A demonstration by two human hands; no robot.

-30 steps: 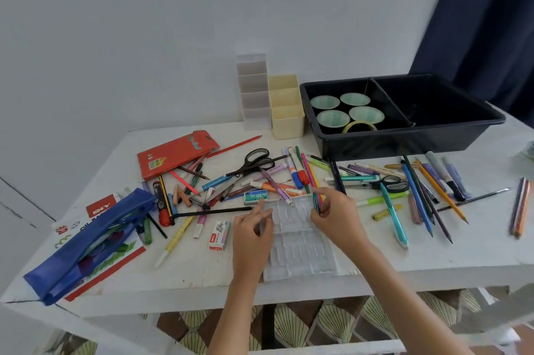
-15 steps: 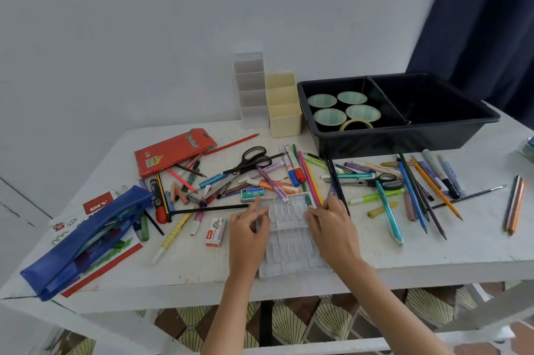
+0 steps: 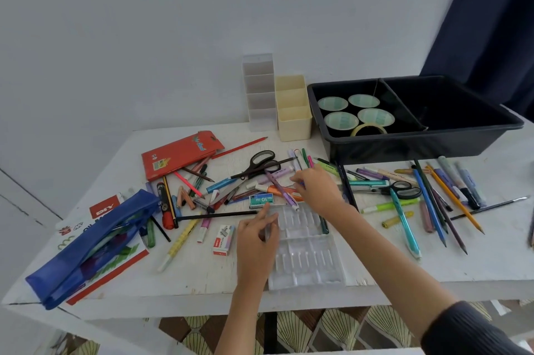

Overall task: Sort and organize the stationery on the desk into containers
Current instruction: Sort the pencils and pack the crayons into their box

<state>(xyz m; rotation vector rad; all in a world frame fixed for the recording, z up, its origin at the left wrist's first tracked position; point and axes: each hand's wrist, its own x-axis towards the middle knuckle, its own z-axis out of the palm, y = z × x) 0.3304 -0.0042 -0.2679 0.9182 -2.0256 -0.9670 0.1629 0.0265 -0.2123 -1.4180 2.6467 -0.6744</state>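
**Right hand leaves the tray for the pens**

The right hand (image 3: 318,190), at the clear plastic tray (image 3: 309,262) 1 second ago, now reaches into the heap of pens (image 3: 231,182) at centre. Its fingers are curled, but I cannot tell if they grip. The left hand (image 3: 255,242) still pinches a thin grey stick (image 3: 267,232) at the tray's left edge. Pen sorting probably begins.

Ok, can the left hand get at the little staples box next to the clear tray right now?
Probably yes. The staples box lies uncovered just to the left of the left hand, with nothing on top of it and nothing between them.
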